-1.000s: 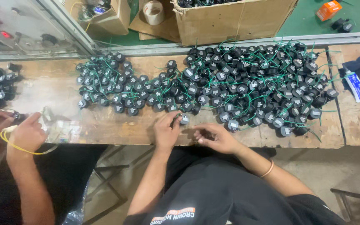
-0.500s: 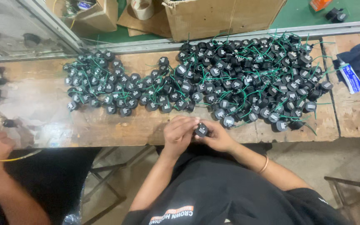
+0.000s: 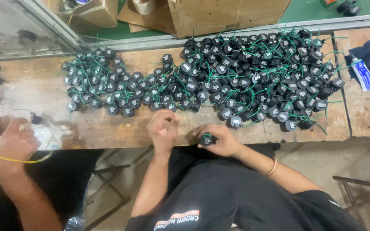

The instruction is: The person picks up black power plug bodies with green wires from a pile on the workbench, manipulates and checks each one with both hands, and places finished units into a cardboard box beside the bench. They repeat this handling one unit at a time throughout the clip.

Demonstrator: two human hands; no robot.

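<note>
The right hand (image 3: 219, 139) now grasps one small black wired part (image 3: 206, 139) alone at the bench (image 3: 108, 128) edge, below the pile (image 3: 253, 77) — the left hand (image 3: 162, 128) has let go, loosely curled beside it.

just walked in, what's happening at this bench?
A person seated at a wooden workbench holds one small black round part with green wires in the right hand, at the bench's near edge. The left hand hovers beside it, fingers curled. A large heap of the same wired black parts covers the bench behind the hands. At the far left, a co-worker's hand with a yellow band works on something pale.
</note>
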